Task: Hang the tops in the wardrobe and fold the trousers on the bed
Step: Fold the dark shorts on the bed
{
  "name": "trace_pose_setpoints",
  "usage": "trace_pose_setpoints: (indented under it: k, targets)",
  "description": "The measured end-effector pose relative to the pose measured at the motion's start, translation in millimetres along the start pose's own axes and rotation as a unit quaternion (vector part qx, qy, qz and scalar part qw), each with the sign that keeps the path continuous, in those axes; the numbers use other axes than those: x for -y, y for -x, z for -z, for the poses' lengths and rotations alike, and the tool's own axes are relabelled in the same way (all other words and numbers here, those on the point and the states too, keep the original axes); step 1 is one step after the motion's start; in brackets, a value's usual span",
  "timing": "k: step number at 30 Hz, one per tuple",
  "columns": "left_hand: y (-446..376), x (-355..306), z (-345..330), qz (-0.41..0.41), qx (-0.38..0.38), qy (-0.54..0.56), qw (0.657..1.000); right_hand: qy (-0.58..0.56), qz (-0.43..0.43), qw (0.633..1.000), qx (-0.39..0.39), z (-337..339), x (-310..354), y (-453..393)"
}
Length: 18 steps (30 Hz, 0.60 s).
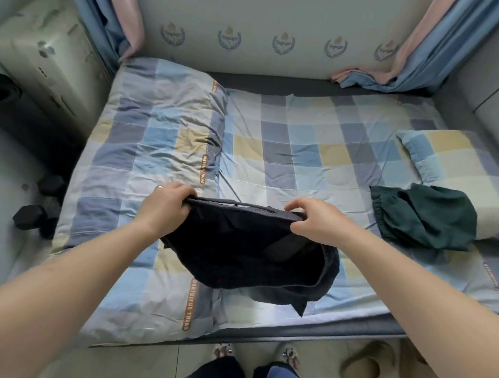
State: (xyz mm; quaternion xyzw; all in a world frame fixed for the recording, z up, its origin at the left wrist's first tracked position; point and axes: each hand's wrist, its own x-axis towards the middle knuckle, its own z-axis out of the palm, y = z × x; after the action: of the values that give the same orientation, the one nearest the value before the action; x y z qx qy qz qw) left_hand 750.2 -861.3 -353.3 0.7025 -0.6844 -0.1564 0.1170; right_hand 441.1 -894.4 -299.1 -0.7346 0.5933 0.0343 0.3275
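Dark navy trousers (247,253) hang above the near part of the checked bed (303,151), held up by the waistband. My left hand (165,205) grips the left end of the waistband and my right hand (313,219) grips the right end. The legs droop in a loose bunch toward the bed's front edge. A dark green garment (424,217) with an elastic band lies folded on the right side of the bed, partly on the pillow.
A folded checked quilt (145,153) covers the bed's left side and a pillow (460,163) lies at the right. Curtains (411,61) hang at both far corners. Dumbbells (36,213) sit on the floor at left; slippers (377,369) lie by my feet.
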Motion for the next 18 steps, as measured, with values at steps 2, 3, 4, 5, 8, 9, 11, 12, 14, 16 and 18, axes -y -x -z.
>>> trace_pose_setpoints:
  k: [2,3,4,5,8,9,11,12,14,16,18]
  targets:
    - [-4.8,-6.6,8.1,-0.051,-0.019,-0.027,0.998,0.081,-0.003,0.996,-0.029,-0.4,-12.9,-0.4]
    - [-7.7,-10.9,11.0,-0.077,-0.025,-0.043,0.996,0.112,-0.011,0.993,-0.042,-0.2,-21.2,0.1]
    - [-11.3,-13.9,13.6,-0.090,-0.025,-0.052,0.994,0.140,-0.021,0.988,-0.054,0.5,-29.7,0.1]
    - [-15.5,-18.4,16.0,-0.090,-0.020,-0.054,0.994,0.165,-0.034,0.984,-0.066,3.1,-40.8,2.1]
    - [-24.1,-26.7,21.3,-0.056,0.003,-0.040,0.998,0.210,-0.083,0.970,-0.090,10.8,-76.5,12.2]
    - [-25.6,-27.5,21.9,-0.052,0.012,-0.028,0.998,0.208,-0.099,0.968,-0.096,11.1,-86.5,14.9]
    - [-27.9,-35.2,25.4,-0.058,0.039,-0.009,0.998,0.195,-0.120,0.968,-0.104,14.2,-102.4,19.2]
    - [-29.3,-36.4,28.4,-0.063,0.055,-0.001,0.996,0.189,-0.130,0.968,-0.106,14.0,-105.6,18.7]
    - [-31.9,-41.1,37.1,-0.070,0.089,-0.009,0.994,0.178,-0.143,0.968,-0.109,17.9,-111.0,16.5]
    - [-33.8,-43.2,44.3,-0.074,0.093,-0.052,0.992,0.177,-0.146,0.968,-0.103,24.1,-115.3,15.8]
    - [-36.2,-42.9,49.9,-0.061,0.075,-0.100,0.990,0.176,-0.151,0.969,-0.089,32.7,-119.0,16.0]
